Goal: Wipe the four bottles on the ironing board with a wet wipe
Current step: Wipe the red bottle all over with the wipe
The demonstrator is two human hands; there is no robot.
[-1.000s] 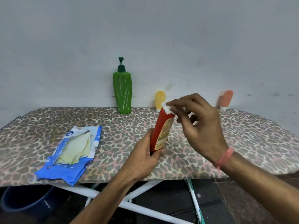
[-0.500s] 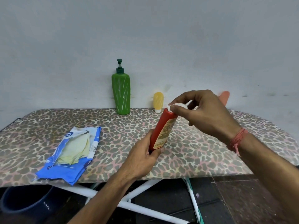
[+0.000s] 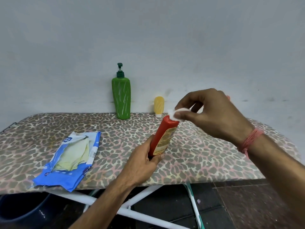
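I'm seeing the leopard-print ironing board (image 3: 206, 156) carrying everything — the blue wipe packet (image 3: 69, 161) lying at its left, the green pump bottle (image 3: 121, 98) and yellow bottle (image 3: 159, 105) standing against the wall. My left hand (image 3: 142, 166) is gripping the tilted red bottle (image 3: 163, 138) low down; my right hand (image 3: 212, 113) is pinching the wet wipe (image 3: 173, 114) against its top.

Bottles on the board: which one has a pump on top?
The tall green bottle standing by the wall. It alone has a dark pump head; the small yellow bottle beside it and the held red bottle have none.
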